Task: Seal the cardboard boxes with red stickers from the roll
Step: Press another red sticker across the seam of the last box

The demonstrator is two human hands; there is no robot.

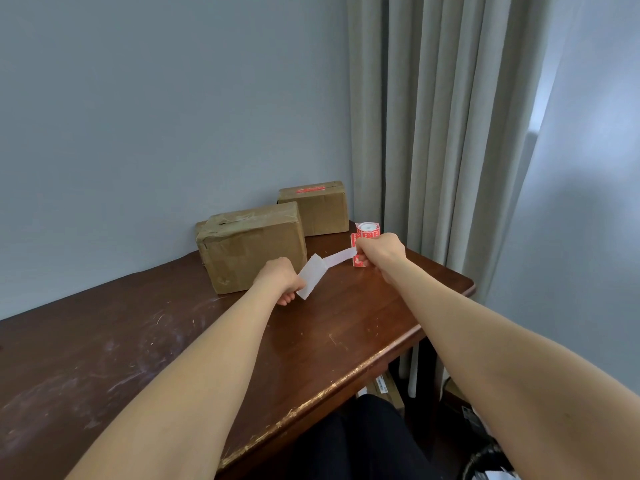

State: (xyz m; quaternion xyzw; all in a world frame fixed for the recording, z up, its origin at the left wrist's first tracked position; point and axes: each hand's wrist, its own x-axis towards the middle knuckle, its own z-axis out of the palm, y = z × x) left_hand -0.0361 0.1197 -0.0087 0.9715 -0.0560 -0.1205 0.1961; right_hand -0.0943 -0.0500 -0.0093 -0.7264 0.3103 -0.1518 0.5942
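Two cardboard boxes stand at the back of the dark wooden table point(173, 341). The nearer box point(251, 249) has a slit open along its top. The farther box point(317, 209) carries a red sticker across its top. A roll of red stickers point(369, 228) stands upright to the right of the boxes. My left hand point(278, 280) grips the end of a white backing strip point(323, 268) in front of the nearer box. My right hand point(379, 251) pinches a red sticker point(356, 252) at the strip's other end, just in front of the roll.
A grey wall runs behind the boxes and grey curtains point(450, 133) hang to the right of the table. The table's front edge point(329, 389) is chipped. Cardboard and dark items lie on the floor point(467, 417) below at right.
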